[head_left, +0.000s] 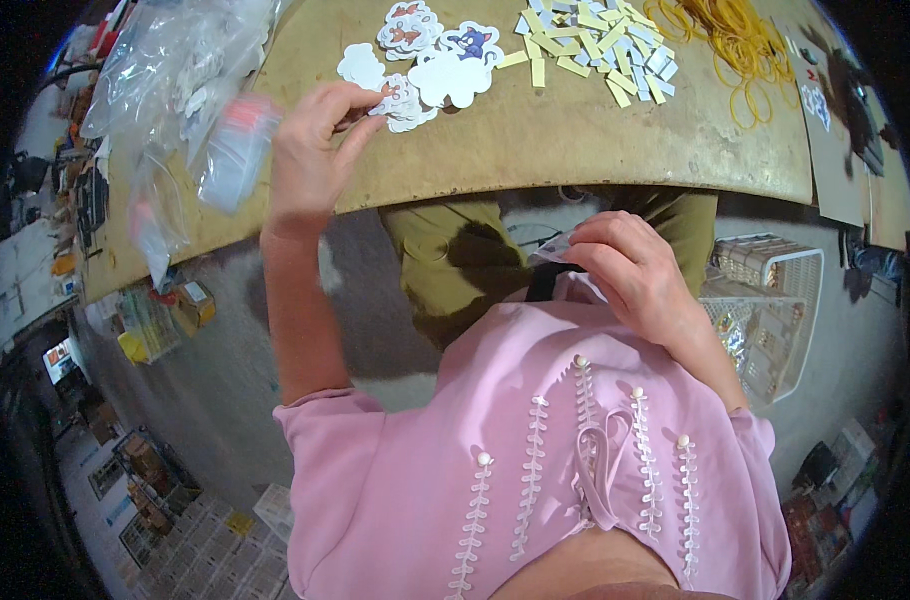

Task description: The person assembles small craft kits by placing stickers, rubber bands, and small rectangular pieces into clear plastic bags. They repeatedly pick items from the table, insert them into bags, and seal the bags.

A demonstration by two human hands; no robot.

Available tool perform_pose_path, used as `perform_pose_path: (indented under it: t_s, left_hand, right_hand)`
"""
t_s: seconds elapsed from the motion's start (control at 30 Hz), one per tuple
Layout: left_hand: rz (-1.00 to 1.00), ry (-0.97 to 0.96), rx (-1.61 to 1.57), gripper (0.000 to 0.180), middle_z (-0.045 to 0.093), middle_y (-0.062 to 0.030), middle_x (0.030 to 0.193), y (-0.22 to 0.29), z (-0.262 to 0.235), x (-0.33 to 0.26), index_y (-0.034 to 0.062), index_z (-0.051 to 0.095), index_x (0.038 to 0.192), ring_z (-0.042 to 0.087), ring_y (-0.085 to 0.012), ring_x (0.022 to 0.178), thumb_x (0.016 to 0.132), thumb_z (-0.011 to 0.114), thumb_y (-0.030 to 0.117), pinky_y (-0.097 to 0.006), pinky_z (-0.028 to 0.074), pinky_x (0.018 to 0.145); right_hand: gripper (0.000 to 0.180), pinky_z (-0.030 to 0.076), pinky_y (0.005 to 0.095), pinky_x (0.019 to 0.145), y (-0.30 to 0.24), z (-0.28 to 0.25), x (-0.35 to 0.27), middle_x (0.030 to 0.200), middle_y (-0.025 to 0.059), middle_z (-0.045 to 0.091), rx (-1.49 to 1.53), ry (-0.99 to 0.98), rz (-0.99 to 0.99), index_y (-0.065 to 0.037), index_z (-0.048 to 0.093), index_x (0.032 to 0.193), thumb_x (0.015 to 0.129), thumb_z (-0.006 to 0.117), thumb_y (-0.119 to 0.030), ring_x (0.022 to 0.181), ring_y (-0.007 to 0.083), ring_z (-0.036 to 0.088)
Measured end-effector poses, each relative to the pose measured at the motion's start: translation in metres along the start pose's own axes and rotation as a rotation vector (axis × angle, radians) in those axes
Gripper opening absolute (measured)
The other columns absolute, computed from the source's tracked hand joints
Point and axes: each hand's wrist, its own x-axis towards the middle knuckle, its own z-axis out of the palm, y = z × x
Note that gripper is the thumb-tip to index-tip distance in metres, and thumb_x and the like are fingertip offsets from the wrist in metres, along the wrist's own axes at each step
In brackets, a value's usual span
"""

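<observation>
My left hand (pixel 320 140) reaches over the table to a small stack of animal-printed paper cut-outs (pixel 403 104). Its thumb and index fingertips are apart at the stack's left edge, and no cut-out shows lifted between them. Beside that stack lie a blank white cut-out (pixel 455 78), a cut-out with a blue cat (pixel 471 40), a reddish-printed stack (pixel 409 30) and another white piece (pixel 361 65). Low over my lap, my right hand (pixel 630 265) is closed on a small clear plastic bag (pixel 549 250). Its fingers partly cover the bag.
Many yellow and white strips (pixel 600 45) are heaped at the far middle, with yellow rubber bands (pixel 735 40) to their right. Clear plastic bags (pixel 165 80) and a bundle of small bags (pixel 237 150) lie on the left. A white plastic crate (pixel 775 310) stands below at right.
</observation>
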Motion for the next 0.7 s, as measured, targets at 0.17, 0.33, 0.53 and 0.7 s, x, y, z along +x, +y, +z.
perform_pose_path:
  t_s: [0.17,0.33,0.53,0.7]
  left_hand:
    - [0.002,-0.081,-0.148,0.018,0.075,-0.0049,0.101,-0.02,-0.012,0.012,0.0013,0.079,0.109,0.071,-0.0123,0.09,0.091,0.082,0.003,-0.028,0.058,0.081]
    - [0.074,-0.085,-0.112,0.014,0.075,-0.0035,0.097,-0.027,-0.014,0.017,0.0017,0.08,0.107,0.068,-0.0102,0.083,0.094,0.08,0.004,-0.026,0.055,0.074]
    - [0.079,0.052,0.089,0.008,0.072,-0.0048,0.091,-0.014,0.001,0.012,0.0017,0.075,0.103,0.065,-0.0112,0.074,0.095,0.074,0.002,-0.027,0.054,0.068]
    - [0.016,0.116,0.209,0.009,0.073,-0.005,0.091,-0.004,0.015,0.01,0.0026,0.075,0.103,0.065,-0.0099,0.079,0.094,0.076,0.002,-0.026,0.053,0.07]
  right_hand:
    - [0.025,0.056,0.044,0.09,-0.001,0.0,-0.001,0.108,0.0127,0.067,0.015,-0.019,0.013,-0.001,0.072,0.105,0.08,0.075,0.0,0.104,0.0333,0.069]
    - [0.025,0.056,0.0432,0.089,0.001,0.001,-0.004,0.108,0.0125,0.067,0.016,-0.033,0.024,-0.001,0.072,0.105,0.08,0.075,0.0,0.104,0.0332,0.069]
    - [0.027,0.055,0.0423,0.087,0.0,0.006,-0.003,0.105,0.0119,0.068,0.014,-0.005,0.008,-0.002,0.07,0.104,0.076,0.071,-0.001,0.099,0.0324,0.068]
    - [0.027,0.056,0.0421,0.084,-0.001,0.004,-0.003,0.106,0.0127,0.068,-0.021,0.018,-0.023,-0.001,0.069,0.103,0.076,0.072,-0.003,0.101,0.0327,0.069]
